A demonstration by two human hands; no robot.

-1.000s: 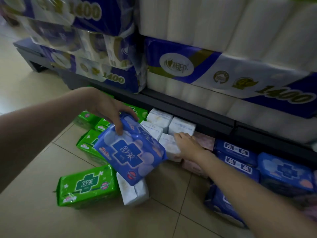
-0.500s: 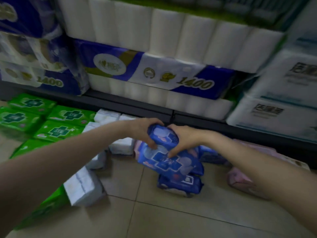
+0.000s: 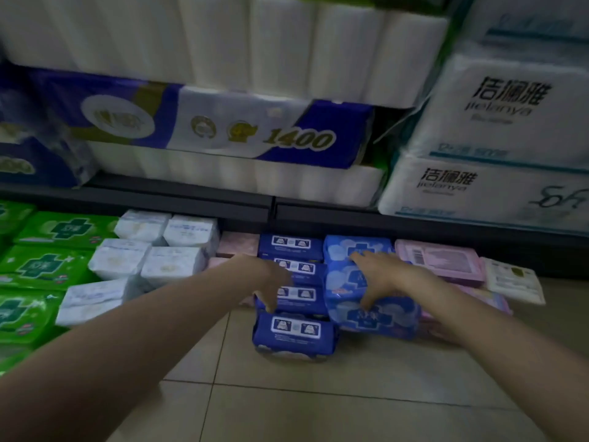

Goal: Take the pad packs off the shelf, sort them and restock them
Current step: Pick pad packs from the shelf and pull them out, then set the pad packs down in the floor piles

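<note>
- On the tiled floor (image 3: 318,409), against the dark shelf base (image 3: 382,221), lie the pad packs, sorted by colour into rows.
- Right hand (image 3: 381,275): grip spread wide, palm down, fingers pressing the light blue packs (image 3: 382,317); three of these are visible, in one column.
- Left hand (image 3: 271,282): grip loosely spread, fingertips touching the left side of the dark blue packs (image 3: 294,333); four are counted, in one column running out from the shelf. Motion blur hides the finger detail.
- White packs (image 3: 172,266): five, left of the dark blue column.
- Green packs (image 3: 41,266): at least four, further left, cut by the frame edge.
- Pink packs (image 3: 443,260): right of the light blue column and behind the white; count unclear.
- Bare floor extends in front of the nearest dark blue pack.
- Toilet roll bundles (image 3: 255,135) and tissue bundles (image 3: 497,122) fill the shelf above.
</note>
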